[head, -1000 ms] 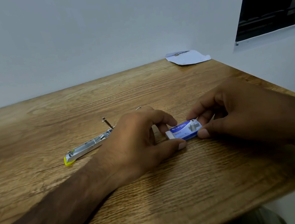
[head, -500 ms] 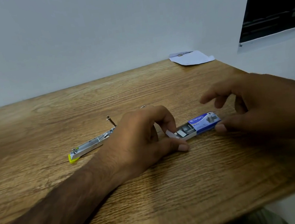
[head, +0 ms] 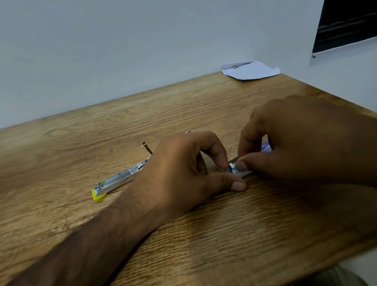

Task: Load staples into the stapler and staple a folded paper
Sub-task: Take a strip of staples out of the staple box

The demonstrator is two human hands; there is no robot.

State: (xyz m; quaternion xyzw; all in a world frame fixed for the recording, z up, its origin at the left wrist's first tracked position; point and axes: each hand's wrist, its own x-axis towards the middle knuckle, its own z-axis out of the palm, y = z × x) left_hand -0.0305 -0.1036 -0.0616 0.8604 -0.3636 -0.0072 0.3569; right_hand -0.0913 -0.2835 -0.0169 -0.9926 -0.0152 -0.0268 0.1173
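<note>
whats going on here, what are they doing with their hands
A person is working at a wooden table, getting staples out of a small staple box. The left hand steadies the box's open tray on the table while the right hand pinches at what is inside it. The stapler lies opened flat to the left, untouched, so it is not yet loaded. The folded paper waits at the far corner of the table.

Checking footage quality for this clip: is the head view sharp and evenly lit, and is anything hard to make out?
Head view: dim, bluish light; the wooden table edges bow from wide-angle distortion; the left hand forearm is soft; the staple box is mostly hidden by the right hand; the open stapler reads clearly.
</note>
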